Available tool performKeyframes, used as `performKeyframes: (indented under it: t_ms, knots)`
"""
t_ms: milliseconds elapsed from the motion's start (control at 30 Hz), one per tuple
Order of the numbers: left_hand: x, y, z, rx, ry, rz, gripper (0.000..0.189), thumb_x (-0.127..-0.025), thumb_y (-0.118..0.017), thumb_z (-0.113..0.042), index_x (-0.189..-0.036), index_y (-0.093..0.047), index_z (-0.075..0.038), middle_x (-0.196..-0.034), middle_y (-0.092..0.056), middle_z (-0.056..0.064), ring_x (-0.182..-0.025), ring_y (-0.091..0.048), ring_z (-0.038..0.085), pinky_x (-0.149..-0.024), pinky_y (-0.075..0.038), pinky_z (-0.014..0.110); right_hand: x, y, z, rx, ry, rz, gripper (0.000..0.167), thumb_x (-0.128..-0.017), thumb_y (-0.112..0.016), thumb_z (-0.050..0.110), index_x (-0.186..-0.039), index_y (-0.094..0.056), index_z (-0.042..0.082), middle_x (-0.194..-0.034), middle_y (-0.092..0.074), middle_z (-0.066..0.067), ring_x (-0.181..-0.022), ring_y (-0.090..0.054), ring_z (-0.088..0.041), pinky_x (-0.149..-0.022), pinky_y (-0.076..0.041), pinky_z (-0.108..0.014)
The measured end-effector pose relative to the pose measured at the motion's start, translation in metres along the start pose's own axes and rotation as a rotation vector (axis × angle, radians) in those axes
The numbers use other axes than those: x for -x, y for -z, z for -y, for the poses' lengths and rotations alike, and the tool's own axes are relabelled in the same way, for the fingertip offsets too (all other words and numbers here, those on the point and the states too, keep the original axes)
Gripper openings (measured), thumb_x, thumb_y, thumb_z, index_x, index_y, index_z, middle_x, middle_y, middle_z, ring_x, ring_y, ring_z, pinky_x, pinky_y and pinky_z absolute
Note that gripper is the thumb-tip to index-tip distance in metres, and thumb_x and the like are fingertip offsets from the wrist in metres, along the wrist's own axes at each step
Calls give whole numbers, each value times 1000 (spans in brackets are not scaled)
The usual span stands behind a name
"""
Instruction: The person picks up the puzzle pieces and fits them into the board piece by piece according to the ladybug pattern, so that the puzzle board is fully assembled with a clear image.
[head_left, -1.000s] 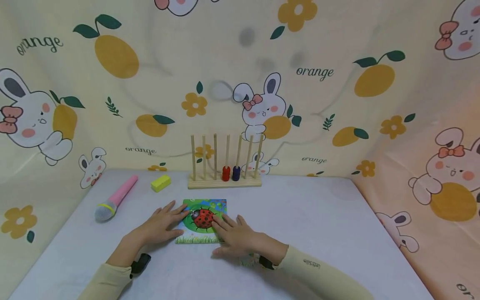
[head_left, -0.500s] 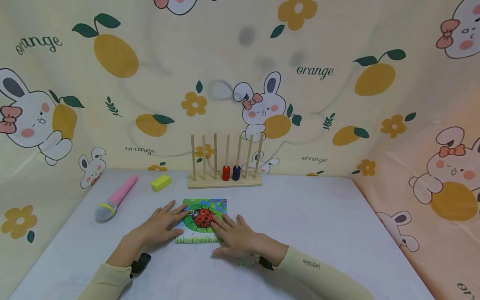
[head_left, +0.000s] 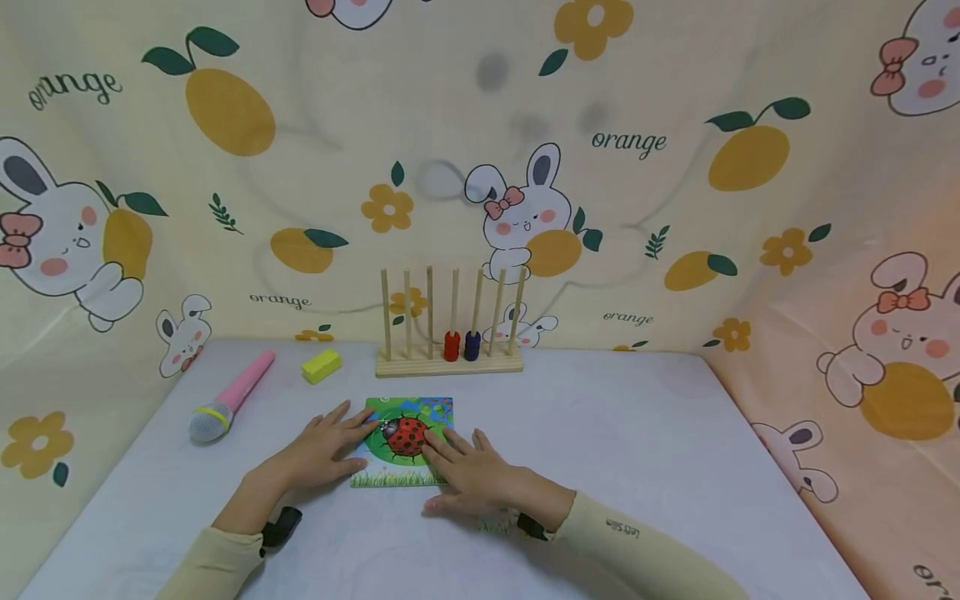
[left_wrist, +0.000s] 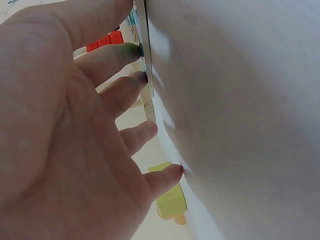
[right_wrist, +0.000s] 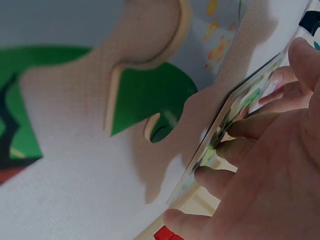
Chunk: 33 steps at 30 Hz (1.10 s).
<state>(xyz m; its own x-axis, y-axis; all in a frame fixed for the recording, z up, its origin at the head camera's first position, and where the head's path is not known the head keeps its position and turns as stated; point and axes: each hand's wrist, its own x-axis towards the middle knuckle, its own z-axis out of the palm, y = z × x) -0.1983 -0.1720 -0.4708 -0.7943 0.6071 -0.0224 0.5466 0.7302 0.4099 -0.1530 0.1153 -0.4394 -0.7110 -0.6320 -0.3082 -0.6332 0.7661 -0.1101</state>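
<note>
A square ladybug picture puzzle point(head_left: 405, 436) lies flat on the white table. My left hand point(head_left: 321, 450) rests with spread fingers along its left edge, the fingertips touching the board. From the other side my right hand point(head_left: 476, 477) lays straight fingers over the puzzle's right part, covering some of the ladybug; its thumb is on the tablecloth. Loose jigsaw pieces point(right_wrist: 145, 92), green and pale blue, show on the cloth beneath the right wrist in the right wrist view. Mostly hidden by that wrist, they show only as a small patch in the head view.
Behind the puzzle stands a wooden peg rack point(head_left: 450, 368) with red beads point(head_left: 452, 347) and dark blue beads point(head_left: 472, 346) on two pegs. A yellow block point(head_left: 322, 366) and a pink toy microphone point(head_left: 234, 396) lie at the left. A patterned cloth hangs around the table.
</note>
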Motion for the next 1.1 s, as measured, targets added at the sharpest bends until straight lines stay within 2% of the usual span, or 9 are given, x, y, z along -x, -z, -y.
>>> performKeyframes:
  t_ms: [500, 900, 1100]
  knots:
    - [-1, -1, 1, 0, 6, 2, 63, -94, -68, -37, -147, -50, -7, -158, -34, 15, -145, -17, 53, -104, -20, 78, -6, -1, -7, -14, 11, 4, 84, -96, -44, 67, -159, -25, 16, -166, -14, -1, -152, -12, -29, -115, -15, -66]
    - [-2, -1, 3, -5, -2, -12, 64, -94, -68, -38, -147, -50, -8, -159, -34, 16, -146, -16, 51, -104, -19, 78, -9, 3, -13, 50, 25, 5, 80, -96, -43, 67, -158, -29, 19, -165, -18, 1, -151, -19, -27, -115, -17, -65]
    - [2, 0, 6, -17, -14, -34, 85, -83, -74, -54, -148, -47, -7, -159, -33, 18, -146, -15, 50, -102, -18, 80, -9, 7, -16, 35, 50, 8, 74, -98, -46, 62, -157, -34, 19, -164, -22, 2, -150, -23, -27, -115, -17, -65]
